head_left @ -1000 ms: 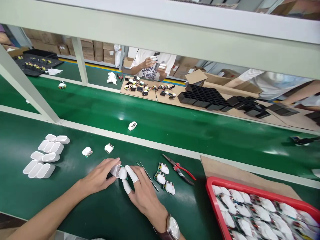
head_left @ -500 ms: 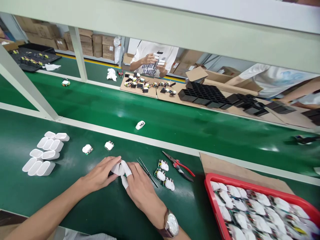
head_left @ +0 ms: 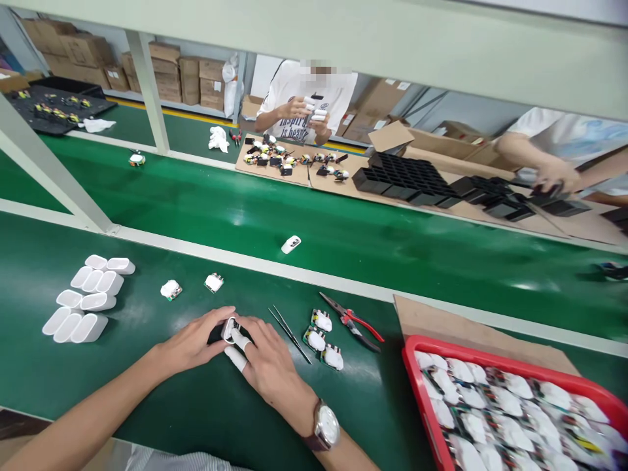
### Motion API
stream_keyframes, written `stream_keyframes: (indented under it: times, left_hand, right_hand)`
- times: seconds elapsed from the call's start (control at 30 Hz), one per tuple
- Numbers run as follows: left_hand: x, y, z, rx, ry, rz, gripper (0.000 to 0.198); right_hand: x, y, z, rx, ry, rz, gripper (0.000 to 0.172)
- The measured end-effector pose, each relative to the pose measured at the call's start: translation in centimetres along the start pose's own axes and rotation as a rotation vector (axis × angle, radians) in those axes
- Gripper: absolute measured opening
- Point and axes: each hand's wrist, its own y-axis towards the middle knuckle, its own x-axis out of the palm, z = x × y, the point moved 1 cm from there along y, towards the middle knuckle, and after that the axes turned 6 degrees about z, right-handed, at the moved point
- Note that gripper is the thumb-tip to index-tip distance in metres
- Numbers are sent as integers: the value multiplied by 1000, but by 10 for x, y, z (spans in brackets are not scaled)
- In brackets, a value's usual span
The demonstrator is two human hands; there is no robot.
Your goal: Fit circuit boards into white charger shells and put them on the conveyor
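Both my hands meet on the green bench around one small white charger shell (head_left: 228, 327). My left hand (head_left: 196, 340) curls over it from the left, fingers bent on top. From the right, my right hand (head_left: 267, 366), with white finger cots on thumb and forefinger, presses against the same shell. A watch sits on that wrist. Thin tweezers (head_left: 289, 333) lie just right of my right hand. Three circuit boards with white parts (head_left: 321, 340) lie beyond them. Two more such boards (head_left: 171, 289) sit behind my left hand.
Several empty white shells (head_left: 83, 301) are stacked at the left. Red-handled pliers (head_left: 356, 324) lie near a cardboard sheet and a red bin (head_left: 417, 366) of boards at the right. A white shell (head_left: 291, 244) rides the conveyor. Two people work opposite, by black trays (head_left: 407, 186).
My hands have closed tighter on the shell, covering more of it. The white shell on the conveyor has drifted right. A person's hand at the far right now reaches the black trays.
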Motion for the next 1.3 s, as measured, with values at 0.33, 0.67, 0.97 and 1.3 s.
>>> stream_keyframes:
  times: [0.33,0.67,0.97,1.3]
  left_hand:
    - [-7,5,10,-109,-74,-91,78]
    - [-4,7,12,-127,-51,-81,67]
    - [2,4,6,-64,-2,-24,62]
    - [2,-1,3,63,126,36,60]
  right_hand:
    - [1,14,13,7,249,-22,30]
    - [11,-4,20,-80,128,87,33]
    - [14,-7,18,-28,133,115,35]
    - [-9,-15,27,132,79,143,44]
